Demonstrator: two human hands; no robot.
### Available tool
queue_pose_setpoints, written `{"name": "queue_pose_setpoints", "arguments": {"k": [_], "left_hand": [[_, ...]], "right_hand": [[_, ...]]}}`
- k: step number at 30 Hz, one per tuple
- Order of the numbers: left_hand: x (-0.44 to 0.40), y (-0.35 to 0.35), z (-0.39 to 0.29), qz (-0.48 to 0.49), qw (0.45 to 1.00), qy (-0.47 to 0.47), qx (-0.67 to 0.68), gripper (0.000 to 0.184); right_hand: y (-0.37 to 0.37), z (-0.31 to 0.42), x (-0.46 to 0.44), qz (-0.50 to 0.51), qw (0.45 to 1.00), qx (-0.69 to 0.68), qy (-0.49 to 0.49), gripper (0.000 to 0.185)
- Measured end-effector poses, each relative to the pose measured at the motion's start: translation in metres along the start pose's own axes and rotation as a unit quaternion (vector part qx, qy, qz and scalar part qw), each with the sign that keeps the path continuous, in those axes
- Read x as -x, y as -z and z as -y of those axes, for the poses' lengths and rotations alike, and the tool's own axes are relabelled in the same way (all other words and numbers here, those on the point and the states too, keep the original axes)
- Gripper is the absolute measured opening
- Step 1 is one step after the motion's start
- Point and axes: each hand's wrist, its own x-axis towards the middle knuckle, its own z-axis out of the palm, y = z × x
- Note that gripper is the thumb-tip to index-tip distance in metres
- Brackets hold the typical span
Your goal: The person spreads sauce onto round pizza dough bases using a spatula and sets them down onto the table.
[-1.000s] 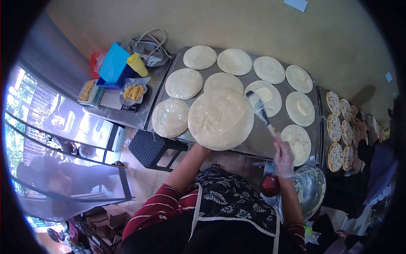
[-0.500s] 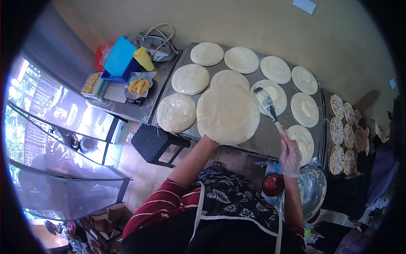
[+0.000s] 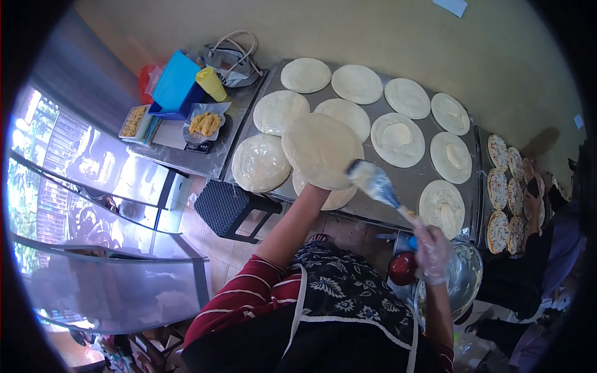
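Note:
My left hand [image 3: 318, 194] holds up a pale, flat dough round [image 3: 322, 149] from below, its fingers hidden under the round. In a clear plastic glove, my right hand [image 3: 433, 253] is closed around the handle of a spatula [image 3: 382, 188]. White cream coats the spatula's blade, which is near the right edge of the held round. On the metal table [image 3: 398, 193] lie several more dough rounds. Mounds of cream sit on some at the right, including one dough round [image 3: 398, 140] at the middle right and another dough round [image 3: 441, 209] closest to my right hand.
By my right forearm stands a metal bowl [image 3: 474, 273] smeared with cream, beside a dark red round object [image 3: 403, 268]. A black stool [image 3: 225, 210] is at the front left. Topped rounds [image 3: 497, 189] fill another tray at right, where another person's hand [image 3: 533, 205] reaches.
My right hand has lifted the spatula off the dough round at the middle right and swung its blade left and towards me. The held round has shifted slightly left and away from me.

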Motion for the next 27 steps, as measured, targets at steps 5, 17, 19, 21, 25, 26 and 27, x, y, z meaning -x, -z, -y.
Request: {"name": "queue_pose_setpoints", "arguments": {"k": [5, 17, 19, 21, 25, 26, 27], "left_hand": [[0.011, 0.001, 0.014, 0.003, 1.000, 0.024, 0.007, 0.062], [0.018, 0.000, -0.008, 0.012, 0.997, 0.068, 0.034, 0.062], [0.021, 0.001, -0.012, 0.012, 0.996, 0.076, 0.040, 0.062], [0.024, 0.001, -0.012, 0.011, 0.996, 0.083, 0.043, 0.062], [0.033, 0.003, -0.011, 0.010, 0.994, 0.097, 0.050, 0.062], [0.030, 0.002, -0.005, 0.008, 0.993, 0.104, 0.051, 0.062], [0.026, 0.001, 0.001, 0.008, 0.992, 0.111, 0.052, 0.062]], "right_hand": [[-0.013, 0.032, -0.017, 0.016, 0.998, -0.029, 0.058, 0.051], [-0.048, 0.028, 0.007, -0.044, 0.995, -0.088, -0.015, 0.040], [-0.057, 0.016, 0.010, -0.050, 0.995, -0.081, -0.041, 0.037], [-0.057, 0.010, 0.005, -0.017, 0.980, -0.079, -0.181, 0.035], [-0.033, 0.026, -0.001, -0.053, 0.989, -0.110, -0.081, 0.037], [-0.026, 0.035, -0.002, -0.053, 0.989, -0.110, -0.084, 0.037], [-0.018, 0.045, -0.003, -0.014, 0.996, -0.085, -0.031, 0.038]]}}
